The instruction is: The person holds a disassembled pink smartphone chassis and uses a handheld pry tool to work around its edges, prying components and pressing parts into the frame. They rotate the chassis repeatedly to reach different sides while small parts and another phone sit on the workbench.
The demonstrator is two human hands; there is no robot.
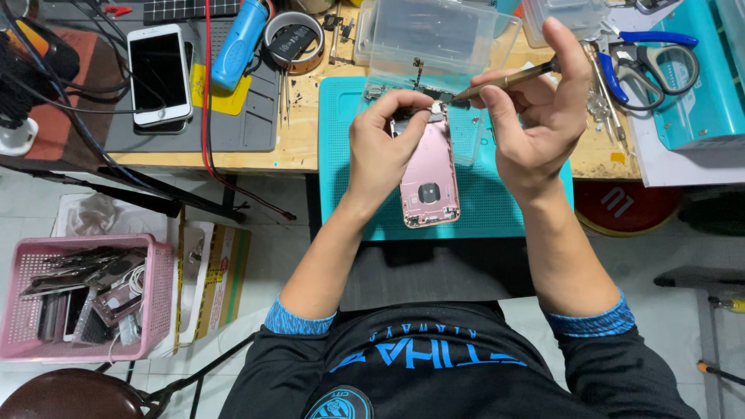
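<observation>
Bright even overhead light, soft faint shadows, sharp focus throughout, slight wide-angle bending at the edges

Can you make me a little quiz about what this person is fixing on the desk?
1. True or false: the left hand grips the pink phone shell.
2. What does the right hand hold? A) blue scissors B) a thin brass-coloured screwdriver C) a roll of tape
3. Fill in: the phone shell lies over a ____-coloured mat.

Key:
1. True. Its fingers pinch the shell's top end.
2. B. The screwdriver has its tip at the shell's top edge; the scissors lie untouched on the desk to the right.
3. Teal. The mat lies at the wooden desk's front edge.
</observation>
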